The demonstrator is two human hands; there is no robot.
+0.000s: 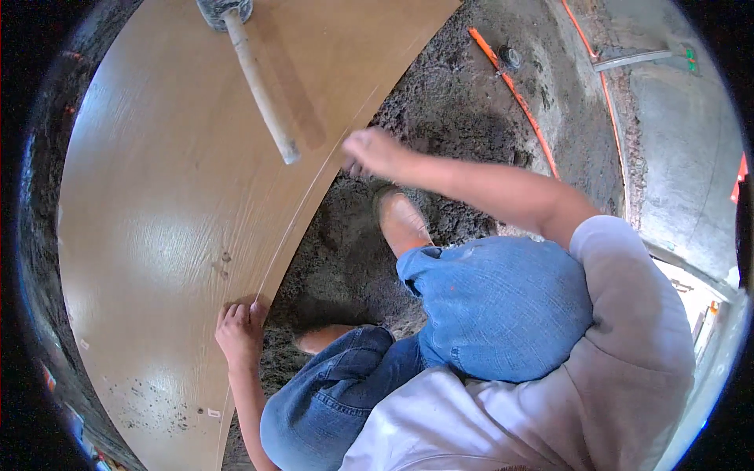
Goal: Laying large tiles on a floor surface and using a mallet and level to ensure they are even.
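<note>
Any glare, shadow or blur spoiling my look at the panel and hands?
Head view: pale glare on the tan panel; a shadow right of the wooden handle; right hand slightly blurred, left hand sharper; panel edge bowed, corners black from the fisheye.

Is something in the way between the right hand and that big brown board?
Nothing visible is. The right hand is right at the edge of the brown board. A tool with a pale handle sits on the board to that hand's left, not between them.
</note>
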